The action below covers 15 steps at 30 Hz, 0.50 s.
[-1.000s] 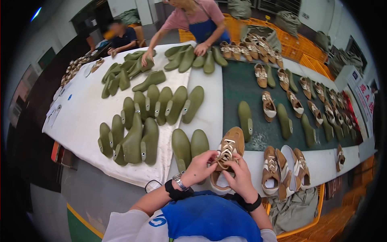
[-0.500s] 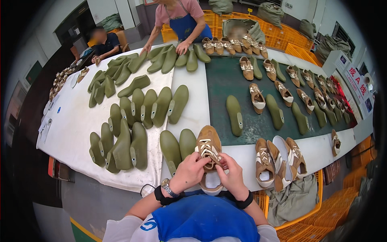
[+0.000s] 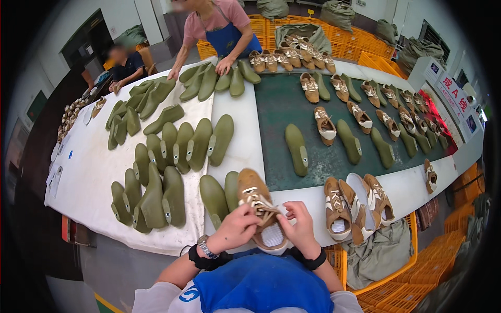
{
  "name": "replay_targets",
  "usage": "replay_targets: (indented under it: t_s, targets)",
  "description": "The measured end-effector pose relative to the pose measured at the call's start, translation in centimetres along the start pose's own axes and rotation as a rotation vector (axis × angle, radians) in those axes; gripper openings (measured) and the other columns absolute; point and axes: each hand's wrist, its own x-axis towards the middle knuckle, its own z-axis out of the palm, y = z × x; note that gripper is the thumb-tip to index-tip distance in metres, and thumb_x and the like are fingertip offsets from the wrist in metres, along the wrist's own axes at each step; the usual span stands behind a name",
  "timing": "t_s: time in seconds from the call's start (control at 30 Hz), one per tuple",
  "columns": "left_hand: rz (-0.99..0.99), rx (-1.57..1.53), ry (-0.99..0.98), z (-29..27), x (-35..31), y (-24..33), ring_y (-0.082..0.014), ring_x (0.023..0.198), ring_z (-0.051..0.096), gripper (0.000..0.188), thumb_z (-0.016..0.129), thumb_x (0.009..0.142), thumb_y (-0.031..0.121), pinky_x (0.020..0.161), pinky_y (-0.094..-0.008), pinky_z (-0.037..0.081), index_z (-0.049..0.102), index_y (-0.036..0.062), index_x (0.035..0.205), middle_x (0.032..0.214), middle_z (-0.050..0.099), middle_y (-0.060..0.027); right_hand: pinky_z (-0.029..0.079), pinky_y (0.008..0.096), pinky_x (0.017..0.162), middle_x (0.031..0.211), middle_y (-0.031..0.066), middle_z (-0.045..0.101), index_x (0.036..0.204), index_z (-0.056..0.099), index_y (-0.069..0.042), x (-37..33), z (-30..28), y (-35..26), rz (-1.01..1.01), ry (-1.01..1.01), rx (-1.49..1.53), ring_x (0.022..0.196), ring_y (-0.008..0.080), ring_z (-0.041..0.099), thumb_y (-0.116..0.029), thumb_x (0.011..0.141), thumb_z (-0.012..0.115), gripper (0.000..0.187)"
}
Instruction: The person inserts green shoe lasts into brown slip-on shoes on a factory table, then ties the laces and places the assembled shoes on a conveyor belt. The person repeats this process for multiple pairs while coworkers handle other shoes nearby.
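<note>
Gripping tan shoe (image 3: 259,208) lower centre: left hand (image 3: 236,229), right hand (image 3: 300,229) pinched on laces, as a second ago. Lacing ongoing, unfinished.

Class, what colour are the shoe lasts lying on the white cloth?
Olive green shoe lasts; head view shows them best.

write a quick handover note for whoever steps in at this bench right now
Left hand: fingers pinch the laces on the left side of the brown sneaker.
Right hand: fingers at the laces on the shoe's right side.
The sneaker lies at the near table edge, toe pointing away, laces not tied.
Just left of it stand two green shoe lasts; to the right lie three more brown sneakers with loose laces.
More lasts lie on the white cloth, and shoes and lasts on the dark green mat.
Done: none of the near shoes looks fully laced. Left: this one and the three beside it.
</note>
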Motion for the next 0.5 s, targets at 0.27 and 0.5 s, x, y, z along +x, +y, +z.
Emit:
replay_targets:
  t_s: [0.27, 0.5]
  targets:
    - [-0.114, 0.126, 0.145, -0.2, 1.1, -1.4, -0.0256, 0.074, 0.059, 0.012, 0.062, 0.079, 0.006, 0.067, -0.0328, 0.049, 0.068, 0.0033, 0.089, 0.087, 0.056, -0.0115, 0.052, 0.035, 0.065, 0.09, 0.0058, 0.062, 0.099, 0.065, -0.012, -1.0, -1.6, -3.5, -0.122, -0.679, -0.283, 0.075, 0.0263, 0.064, -0.024, 0.078, 0.073, 0.026]
    - [-0.127, 0.104, 0.191, -0.3, 1.3, -4.1, -0.0317, 0.096, 0.059, 0.029, 0.065, 0.08, 0.009, 0.084, -0.0366, 0.049, 0.06, 0.0025, 0.107, 0.102, 0.06, -0.016, 0.052, 0.0417, 0.07, 0.093, 0.0111, 0.062, 0.102, 0.064, -0.013, 5.7, -2.4, 1.5, -0.139, -0.47, -0.345, 0.081, 0.0327, 0.064, -0.029, 0.078, 0.072, 0.03]
